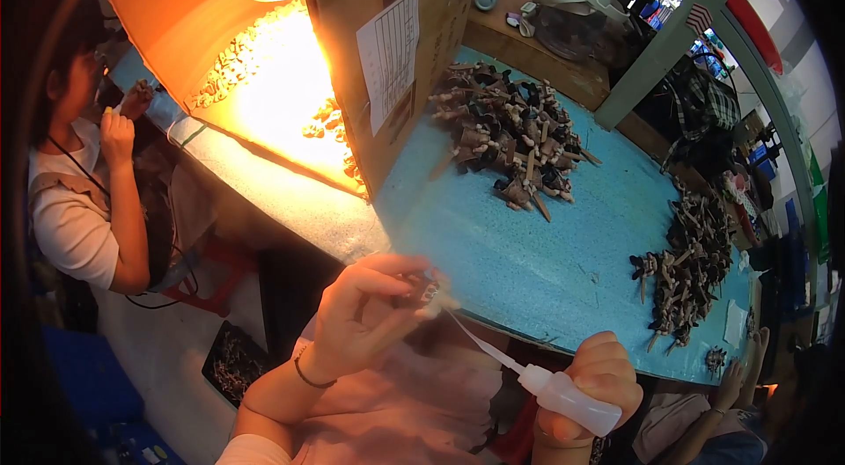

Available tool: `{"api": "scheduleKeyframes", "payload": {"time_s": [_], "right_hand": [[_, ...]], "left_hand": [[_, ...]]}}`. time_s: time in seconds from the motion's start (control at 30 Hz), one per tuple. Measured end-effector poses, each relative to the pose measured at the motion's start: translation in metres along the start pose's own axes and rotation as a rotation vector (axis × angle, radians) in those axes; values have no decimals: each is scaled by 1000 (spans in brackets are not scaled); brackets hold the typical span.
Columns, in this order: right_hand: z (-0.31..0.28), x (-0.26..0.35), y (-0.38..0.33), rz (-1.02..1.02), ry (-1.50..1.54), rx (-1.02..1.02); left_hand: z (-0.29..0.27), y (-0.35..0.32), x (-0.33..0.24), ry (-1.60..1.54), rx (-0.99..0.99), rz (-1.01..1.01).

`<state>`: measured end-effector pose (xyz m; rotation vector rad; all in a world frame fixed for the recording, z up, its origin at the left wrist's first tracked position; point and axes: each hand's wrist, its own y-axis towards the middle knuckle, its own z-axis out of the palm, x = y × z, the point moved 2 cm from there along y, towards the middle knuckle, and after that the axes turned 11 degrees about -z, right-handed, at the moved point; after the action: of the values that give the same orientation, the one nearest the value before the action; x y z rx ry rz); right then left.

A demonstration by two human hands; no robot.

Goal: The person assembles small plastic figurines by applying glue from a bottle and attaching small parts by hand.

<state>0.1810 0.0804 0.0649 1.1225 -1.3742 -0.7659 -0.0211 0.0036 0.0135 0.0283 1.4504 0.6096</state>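
Left hand (363,315) pinches a small dark figurine piece (426,293) at its fingertips, raised just off the blue table edge (493,263). Right hand (597,381) is closed around a white squeeze bottle (568,396), its long thin nozzle (480,344) reaching up to the piece. Best done by keeping the piece steady, tip right on the joint, squeezing lightly so little comes out. Piles of similar pieces (510,135) lie beyond both hands.

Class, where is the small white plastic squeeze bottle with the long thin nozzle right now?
In the head view, the squeeze bottle sits low and right of centre, gripped in the right hand, below the blue table's near edge.
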Motion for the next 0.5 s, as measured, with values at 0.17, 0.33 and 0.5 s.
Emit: {"api": "scheduleKeyframes", "payload": {"time_s": [0.17, 0.33, 0.5], "right_hand": [[-5, -1, -2, -1, 8, 96], [-4, 1, 1, -33, 26, 128], [-1, 2, 0, 4, -8, 69]], "left_hand": [[0, 0, 1, -23, 14, -15], [0, -2, 1, -55, 11, -63], [-2, -2, 1, -25, 17, -89]]}}
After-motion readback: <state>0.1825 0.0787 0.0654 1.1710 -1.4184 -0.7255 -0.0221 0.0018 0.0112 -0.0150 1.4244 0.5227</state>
